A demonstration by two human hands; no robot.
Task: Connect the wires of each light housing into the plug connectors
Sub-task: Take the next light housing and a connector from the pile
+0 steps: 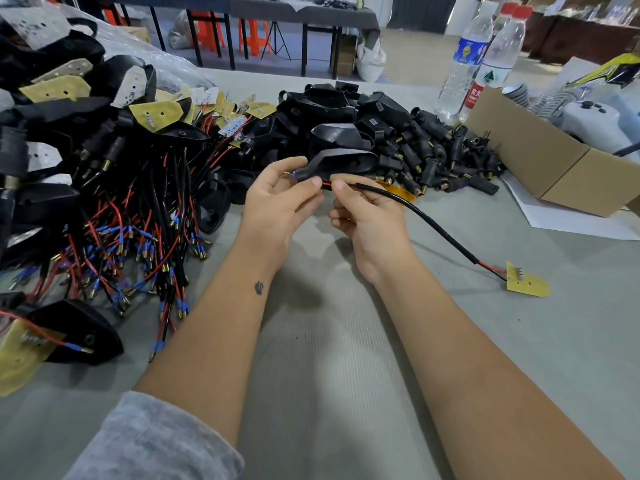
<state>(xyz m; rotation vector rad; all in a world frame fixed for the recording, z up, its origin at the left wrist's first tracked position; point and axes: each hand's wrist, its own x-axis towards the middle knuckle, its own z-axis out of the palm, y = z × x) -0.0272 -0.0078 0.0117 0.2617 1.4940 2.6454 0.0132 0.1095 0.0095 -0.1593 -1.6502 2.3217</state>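
Wires in a black sheath (440,227), red and black at the bared ends, ran from a small yellow circuit board (526,280) lying on the grey felt-covered desk (329,358) up into the person's hands, which were raised just above the desk's near middle. The right hand (367,216) pinched the sheathed lead between thumb and curled fingers close to its red end. The left hand (277,199) had its fingers curled around the stem of a black plastic light housing (341,161), where a blue-sleeved brass terminal (291,174) poked out beside the thumb.

By the look of it, the lead would be light and limp, sagging wherever unsupported, so it wanted holding close to the tip; the small terminals looked fiddly and likely to slip, and the thin wires at the board might tear if tugged. The housing seemed rigid and light, and safe to grip firmly.

Open felt lay in front of and to the right of the hands. To the left, a tangled heap of wired housings (114,209) crowded in with loose leads that could snag. Beyond the hands sat a pile of black plug connectors with brass tips (446,157), then a cardboard box (547,161) and two clear water bottles (478,60) farther right.
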